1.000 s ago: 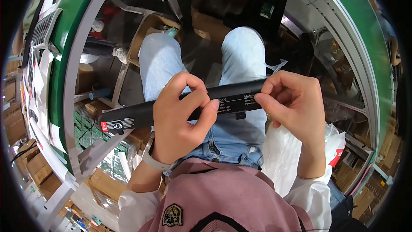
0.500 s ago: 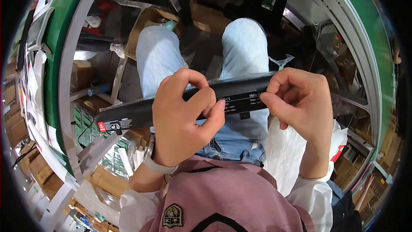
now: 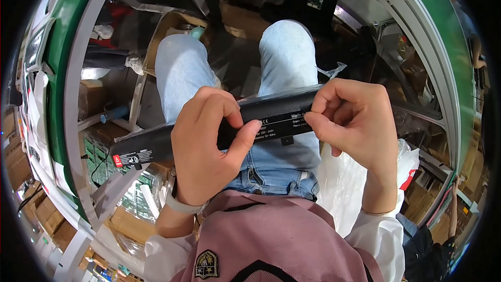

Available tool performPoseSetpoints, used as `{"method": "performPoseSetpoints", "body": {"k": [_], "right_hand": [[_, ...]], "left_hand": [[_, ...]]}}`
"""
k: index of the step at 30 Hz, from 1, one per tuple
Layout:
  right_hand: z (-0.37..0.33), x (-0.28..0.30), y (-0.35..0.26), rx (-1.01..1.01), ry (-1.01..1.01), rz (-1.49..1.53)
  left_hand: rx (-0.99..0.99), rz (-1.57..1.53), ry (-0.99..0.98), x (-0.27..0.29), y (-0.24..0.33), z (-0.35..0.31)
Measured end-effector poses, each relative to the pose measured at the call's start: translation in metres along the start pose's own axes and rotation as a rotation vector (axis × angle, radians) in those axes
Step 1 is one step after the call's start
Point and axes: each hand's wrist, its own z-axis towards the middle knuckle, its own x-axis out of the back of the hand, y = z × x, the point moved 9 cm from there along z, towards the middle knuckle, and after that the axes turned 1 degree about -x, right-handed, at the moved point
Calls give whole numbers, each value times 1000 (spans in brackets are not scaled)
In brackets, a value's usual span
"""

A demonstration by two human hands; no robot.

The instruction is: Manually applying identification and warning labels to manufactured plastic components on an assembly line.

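Note:
A long black bar-shaped electrical device [image 3: 276, 108] lies slantwise across my thighs, its left end lower than its right. White print and a small red label mark its face, and shiny clear film shows along its far edge. My left hand [image 3: 206, 141] is closed on the bar left of the middle, thumb at the edge of the printed label. Toward the bar's right end my right hand [image 3: 357, 120] pinches it between thumb and curled fingers. The right fingertips cover part of the print; whether they hold film or a label edge I cannot tell.
My jeans-clad knees [image 3: 288, 47] are beyond the bar. A cardboard box [image 3: 156, 47] stands on the floor past my left knee. White plastic sheeting [image 3: 342, 188] lies by my right hip. Metal frame bars [image 3: 78, 89] curve round both sides. Another person's arm [image 3: 453, 211] shows at lower right.
The whole view has shifted slightly, so bar and hands appear further left. My left index finger has drawn back from the thumb, uncovering more print. At lower right, more of another person shows.

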Motion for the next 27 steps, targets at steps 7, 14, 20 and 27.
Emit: {"method": "performPoseSetpoints", "body": {"k": [7, 14, 20, 27], "right_hand": [[-9, 18, -38, 279, 211, -948], [-22, -48, -33, 780, 15, -1042], [-18, 23, -22, 862, 189, -920], [-4, 35, -28, 829, 139, -616]], "left_hand": [[-24, -27, 34, 1, 1, 1], [-62, -46, 52, -1, -12, 10], [-72, 51, 80, 15, 0, 8], [-358, 60, 293, 57, 51, -20]]}}
